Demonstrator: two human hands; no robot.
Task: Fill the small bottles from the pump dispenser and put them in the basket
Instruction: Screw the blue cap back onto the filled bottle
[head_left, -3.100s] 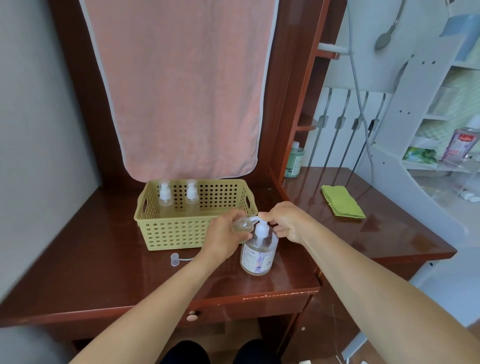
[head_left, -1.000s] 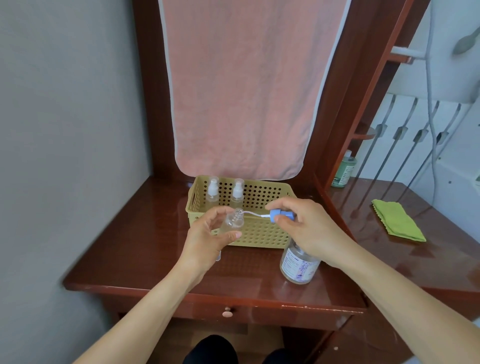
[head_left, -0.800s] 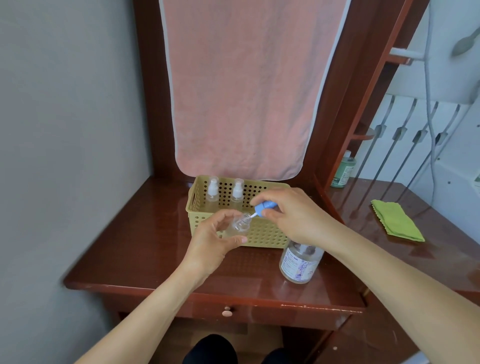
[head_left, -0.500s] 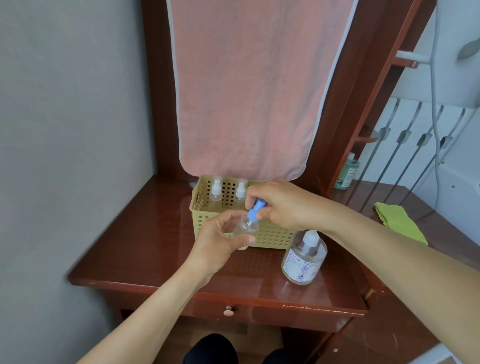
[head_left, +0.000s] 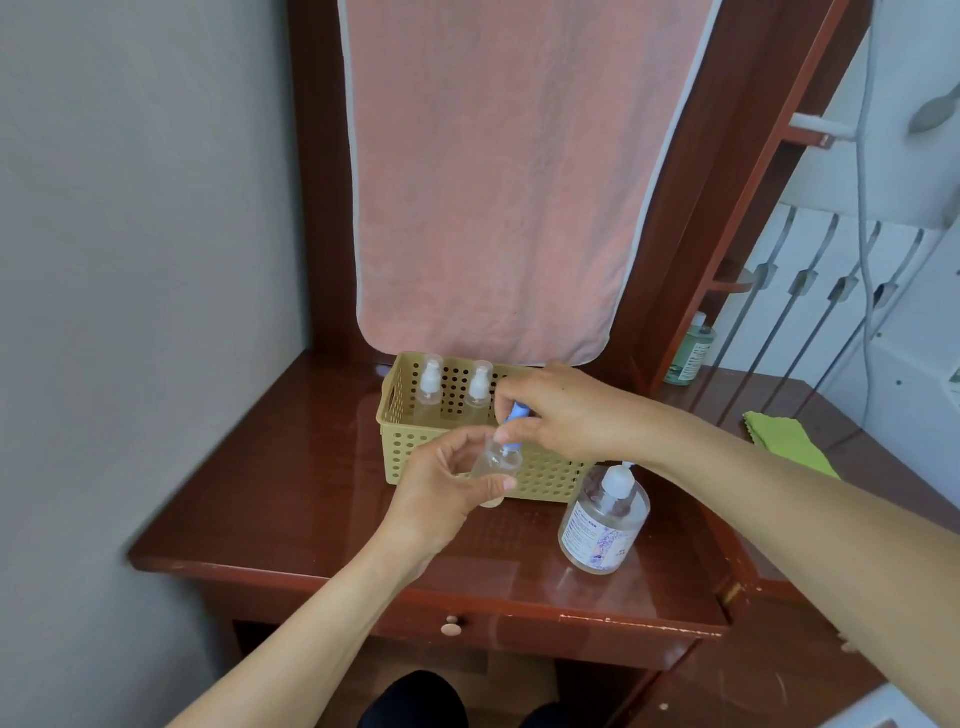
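Note:
My left hand (head_left: 447, 488) grips a small clear bottle (head_left: 493, 467) in front of the yellow perforated basket (head_left: 545, 475). My right hand (head_left: 561, 410) pinches a blue spray cap (head_left: 511, 428) standing upright on the bottle's mouth. Two small capped bottles (head_left: 430, 387) (head_left: 479, 387) stand in the basket's back left corner. The clear pump dispenser (head_left: 605, 519) with a purple label stands on the desk to the right of the basket's front.
A pink towel (head_left: 493, 182) hangs behind the basket. The wooden desk (head_left: 291, 499) has a drawer knob (head_left: 451, 629) at its front edge. A green cloth (head_left: 789, 447) lies at the right, and a green bottle (head_left: 693, 356) stands at the back right.
My right hand swung the blue cap from lying sideways to upright and lowered its tube into the bottle held in my left hand. The view drifted a little.

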